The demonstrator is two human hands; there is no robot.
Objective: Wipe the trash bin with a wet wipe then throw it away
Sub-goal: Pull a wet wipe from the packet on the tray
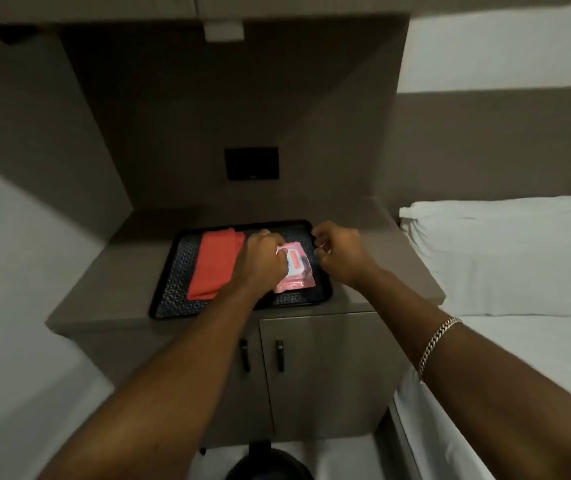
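Observation:
A pink wet wipe pack (pixel 296 276) with a white lid lies on the right half of a black tray (pixel 172 296) on a bedside cabinet. My left hand (pixel 263 261) rests on the pack's left side, fingers closed on its lid area. My right hand (pixel 339 254) hovers just right of the pack, over the tray's right rim, with curled fingers and nothing visible in them. The dark top of a trash bin (pixel 270 464) shows on the floor at the bottom edge, below my arms.
A folded red cloth (pixel 213 265) lies on the tray's left half. The cabinet (pixel 318 375) has two doors with dark handles. A bed (pixel 526 348) with a white pillow (pixel 505 251) stands close on the right. A black wall panel (pixel 252 163) sits above the cabinet.

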